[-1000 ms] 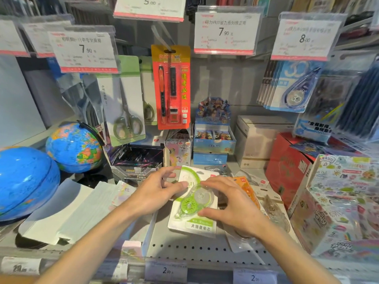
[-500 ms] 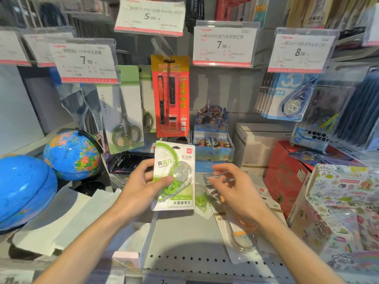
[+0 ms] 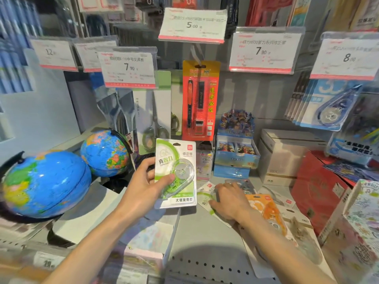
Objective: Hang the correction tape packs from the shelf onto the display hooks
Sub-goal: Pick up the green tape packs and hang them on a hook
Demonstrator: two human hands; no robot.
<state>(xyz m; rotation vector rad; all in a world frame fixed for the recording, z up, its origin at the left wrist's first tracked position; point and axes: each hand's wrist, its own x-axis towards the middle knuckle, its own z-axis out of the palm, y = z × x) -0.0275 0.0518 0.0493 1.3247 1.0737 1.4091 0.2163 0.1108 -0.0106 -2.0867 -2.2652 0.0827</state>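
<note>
My left hand grips a green-and-white correction tape pack and holds it upright above the shelf, just below the hanging red pen pack. My right hand lies palm down on the grey shelf, its thumb and bent fingers closing on a second green pack that lies flat. An orange pack and several more packs lie beside and under my right wrist. The hook behind the 7.90 tag shows nothing hanging on it.
Two blue globes stand at the left. Scissors packs hang behind them. Blue correction tape packs hang at the right. A card display box, a white box and a red box stand on the shelf.
My left hand lifted the green pack off the shelf and raised it upright. My right hand let go of it, then dropped onto a second green pack on the shelf.
</note>
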